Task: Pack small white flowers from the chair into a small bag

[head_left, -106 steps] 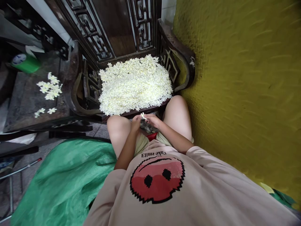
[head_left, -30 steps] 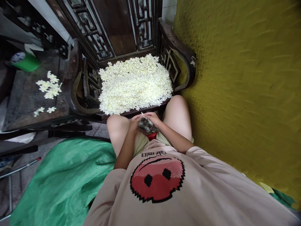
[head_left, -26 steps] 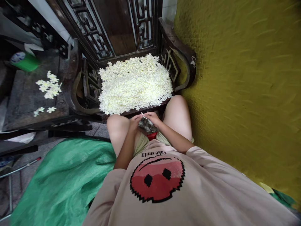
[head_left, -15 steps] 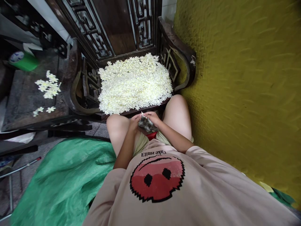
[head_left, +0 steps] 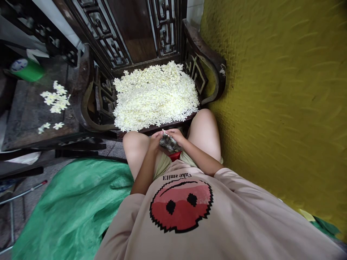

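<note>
Between my knees, my left hand (head_left: pixel 155 139) and my right hand (head_left: pixel 177 137) come together with fingers pinched. A small white flower (head_left: pixel 164 133) shows between their fingertips, with both hands on it. Its finer parts are too small to make out. Just beyond the hands, a thick layer of white flowers (head_left: pixel 157 97) covers the seat of a dark carved wooden chair (head_left: pixel 142 29). Under my hands lies a mottled grey-white heap (head_left: pixel 170 144), partly hidden by my fingers and wrists; I cannot tell what it is made of.
On the dark wooden table (head_left: pixel 24 104) at left lie several loose white flowers (head_left: pixel 56 99) and a green roll (head_left: pixel 28 70). A green sheet (head_left: pixel 81 206) spreads at lower left, near a metal tube frame (head_left: pixel 23 193). A yellow textured wall (head_left: pixel 276 90) stands close on my right.
The white flower between my fingertips has shifted very slightly, with small finger movements. My arms and everything around look the same.
</note>
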`<act>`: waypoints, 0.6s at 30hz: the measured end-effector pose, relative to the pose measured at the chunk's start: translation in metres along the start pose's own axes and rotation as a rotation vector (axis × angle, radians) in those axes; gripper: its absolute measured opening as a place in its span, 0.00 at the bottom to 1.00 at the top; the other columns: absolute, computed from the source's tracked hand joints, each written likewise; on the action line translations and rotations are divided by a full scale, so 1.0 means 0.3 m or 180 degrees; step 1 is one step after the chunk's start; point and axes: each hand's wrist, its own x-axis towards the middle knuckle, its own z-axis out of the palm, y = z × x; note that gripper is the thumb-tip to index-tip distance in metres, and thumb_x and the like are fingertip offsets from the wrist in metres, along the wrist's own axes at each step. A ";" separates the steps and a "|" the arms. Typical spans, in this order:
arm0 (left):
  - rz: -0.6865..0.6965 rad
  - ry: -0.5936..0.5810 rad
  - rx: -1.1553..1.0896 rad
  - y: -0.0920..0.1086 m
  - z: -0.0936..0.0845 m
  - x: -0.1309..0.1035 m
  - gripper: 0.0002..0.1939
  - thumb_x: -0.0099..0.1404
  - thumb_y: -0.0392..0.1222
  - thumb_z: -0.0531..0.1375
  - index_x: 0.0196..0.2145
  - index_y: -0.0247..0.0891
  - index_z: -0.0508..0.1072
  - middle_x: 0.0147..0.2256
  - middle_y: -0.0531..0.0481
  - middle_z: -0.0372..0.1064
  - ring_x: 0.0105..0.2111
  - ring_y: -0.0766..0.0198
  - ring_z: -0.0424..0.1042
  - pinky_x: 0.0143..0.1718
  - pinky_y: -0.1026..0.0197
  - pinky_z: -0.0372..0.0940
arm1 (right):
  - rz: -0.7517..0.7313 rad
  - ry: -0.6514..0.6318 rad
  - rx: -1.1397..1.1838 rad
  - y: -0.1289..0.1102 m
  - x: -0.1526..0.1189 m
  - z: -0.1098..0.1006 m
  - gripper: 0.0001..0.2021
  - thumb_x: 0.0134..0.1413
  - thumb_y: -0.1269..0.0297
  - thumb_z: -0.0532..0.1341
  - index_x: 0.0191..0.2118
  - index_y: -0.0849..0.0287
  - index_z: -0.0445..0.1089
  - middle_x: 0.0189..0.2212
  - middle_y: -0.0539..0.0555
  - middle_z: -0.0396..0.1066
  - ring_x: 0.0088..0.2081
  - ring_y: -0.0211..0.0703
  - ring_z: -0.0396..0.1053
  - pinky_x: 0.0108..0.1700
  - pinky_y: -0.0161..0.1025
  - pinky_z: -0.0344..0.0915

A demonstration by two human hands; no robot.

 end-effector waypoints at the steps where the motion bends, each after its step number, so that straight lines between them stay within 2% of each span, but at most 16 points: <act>1: 0.0019 0.0013 0.0011 0.000 0.001 -0.001 0.19 0.44 0.51 0.68 0.30 0.35 0.77 0.27 0.49 0.72 0.28 0.67 0.65 0.32 0.63 0.59 | -0.0006 -0.0011 0.0014 -0.001 -0.001 0.000 0.16 0.34 0.53 0.67 0.27 0.62 0.75 0.24 0.51 0.71 0.26 0.35 0.61 0.33 0.35 0.57; 9: 0.0182 -0.0016 0.0037 0.007 0.008 -0.016 0.21 0.40 0.52 0.69 0.29 0.34 0.77 0.30 0.47 0.74 0.33 0.62 0.69 0.41 0.59 0.61 | -0.0009 0.0021 -0.0038 -0.008 -0.005 0.001 0.17 0.34 0.52 0.67 0.26 0.62 0.75 0.23 0.51 0.71 0.26 0.35 0.60 0.33 0.35 0.56; 14: 0.0334 0.0057 0.0306 0.002 0.003 -0.010 0.18 0.45 0.53 0.65 0.27 0.35 0.76 0.28 0.47 0.72 0.34 0.60 0.69 0.42 0.57 0.61 | -0.0034 0.0023 0.0000 -0.008 -0.005 0.002 0.16 0.33 0.53 0.67 0.25 0.62 0.74 0.22 0.50 0.70 0.25 0.35 0.60 0.32 0.35 0.56; 18: 0.0361 0.0124 0.0433 -0.006 -0.001 -0.003 0.15 0.47 0.50 0.64 0.28 0.36 0.76 0.29 0.48 0.72 0.35 0.60 0.69 0.42 0.58 0.61 | -0.0096 0.0149 -0.0150 0.003 0.000 0.003 0.15 0.35 0.54 0.66 0.25 0.62 0.74 0.24 0.52 0.72 0.27 0.37 0.63 0.34 0.36 0.58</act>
